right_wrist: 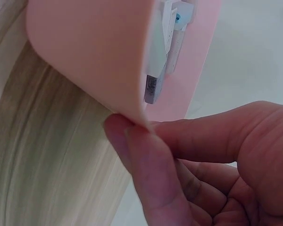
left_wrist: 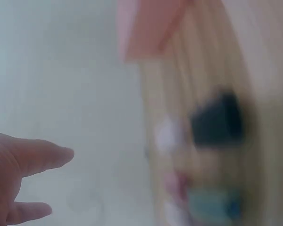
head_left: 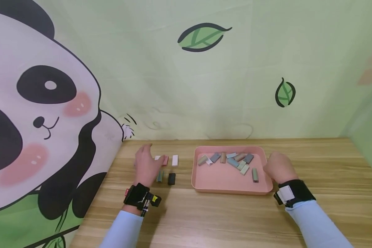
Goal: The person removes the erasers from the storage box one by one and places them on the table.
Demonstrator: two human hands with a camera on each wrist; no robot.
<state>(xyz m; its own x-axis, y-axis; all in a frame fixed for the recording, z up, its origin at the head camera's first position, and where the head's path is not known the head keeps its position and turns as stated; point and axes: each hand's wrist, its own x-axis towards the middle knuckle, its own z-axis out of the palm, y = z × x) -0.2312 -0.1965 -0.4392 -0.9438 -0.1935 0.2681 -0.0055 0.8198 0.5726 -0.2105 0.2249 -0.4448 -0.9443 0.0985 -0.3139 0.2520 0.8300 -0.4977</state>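
Head view: right hand pinches tray, I judge to steady it; left hand spread wide near blocks on bench.

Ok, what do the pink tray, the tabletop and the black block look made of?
Pink tray: probably matte plastic, given its thin, smooth, evenly coloured wall.
Tabletop: wood or wood-look laminate, low sheen; grain shows, but print could mimic it.
Black block: perhaps plastic, but blurred in the left wrist view, so material and finish stay open.
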